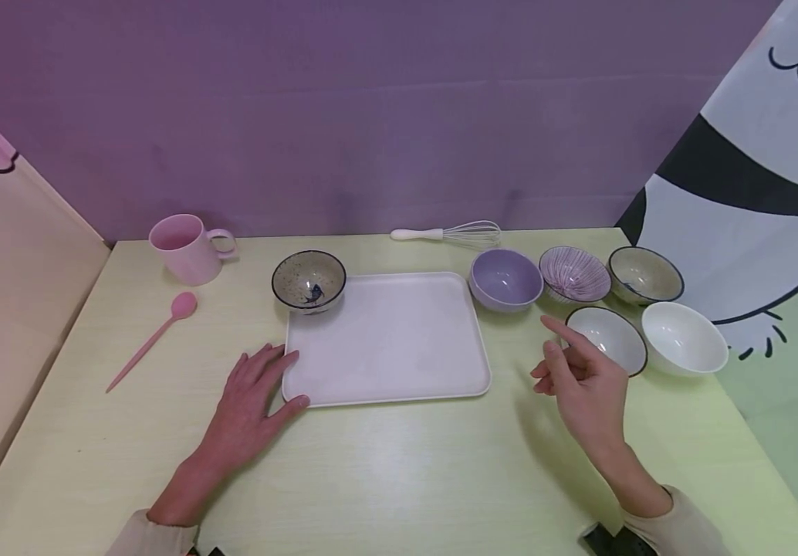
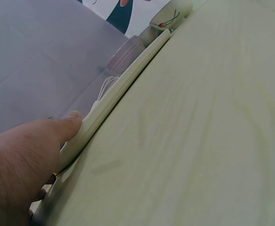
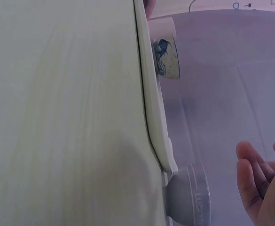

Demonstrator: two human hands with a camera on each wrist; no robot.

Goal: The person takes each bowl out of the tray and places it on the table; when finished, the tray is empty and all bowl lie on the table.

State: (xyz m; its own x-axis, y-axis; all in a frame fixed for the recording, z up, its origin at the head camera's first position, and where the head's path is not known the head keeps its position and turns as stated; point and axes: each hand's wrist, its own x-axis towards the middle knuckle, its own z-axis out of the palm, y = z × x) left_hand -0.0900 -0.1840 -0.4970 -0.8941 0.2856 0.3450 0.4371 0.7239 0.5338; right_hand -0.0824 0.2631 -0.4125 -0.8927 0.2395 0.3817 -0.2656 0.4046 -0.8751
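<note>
My left hand (image 1: 245,408) lies at the left end of a white rectangular tray (image 1: 388,340), fingers spread along its side and thumb at the front corner. In the left wrist view the thumb (image 2: 67,126) touches the tray's rim. A speckled bowl with a dark rim and blue motif (image 1: 309,279) overlaps the tray's back left corner. My right hand (image 1: 590,394) is raised over the table right of the tray, index finger pointing out and the others loosely bent, holding nothing. Closest to it is a white bowl with a dark rim (image 1: 610,340).
More bowls stand at the right: a purple one (image 1: 506,279), a striped one (image 1: 575,274), a beige one (image 1: 645,276) and a plain white one (image 1: 684,340). A whisk (image 1: 448,233) lies at the back. On the left are a pink mug (image 1: 191,255) and pink spoon (image 1: 156,340).
</note>
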